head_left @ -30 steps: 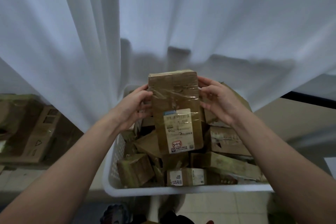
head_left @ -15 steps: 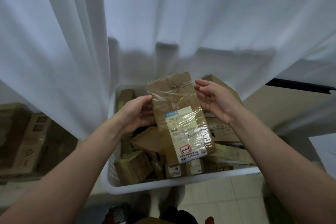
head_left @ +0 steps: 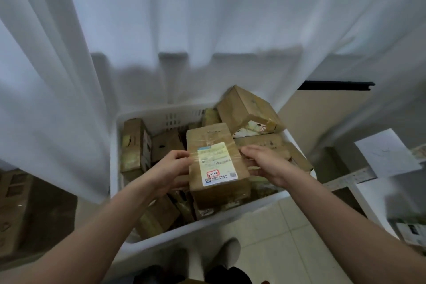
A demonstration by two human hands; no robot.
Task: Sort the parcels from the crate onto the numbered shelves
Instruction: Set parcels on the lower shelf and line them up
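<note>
A brown taped cardboard parcel point(head_left: 215, 161) with a white label marked "3-1-6" in red is held above the white plastic crate point(head_left: 253, 210). My left hand point(head_left: 171, 168) grips its left side, thumb on the front face. My right hand point(head_left: 262, 160) holds the right side, its fingers going behind the parcel. Several other brown parcels lie in the crate, the largest one point(head_left: 246, 108) tilted at its far right corner.
A white curtain point(head_left: 184, 30) hangs right behind the crate. Stacked cardboard boxes point(head_left: 13, 210) stand at the left. At the right are a white sheet of paper point(head_left: 387, 152) and a shelf edge. Tiled floor point(head_left: 276, 237) and my shoes lie below.
The parcel has come down and toward me, tipping so the label faces up. My view has tilted downward, showing the whole crate. Both hands stayed on the parcel.
</note>
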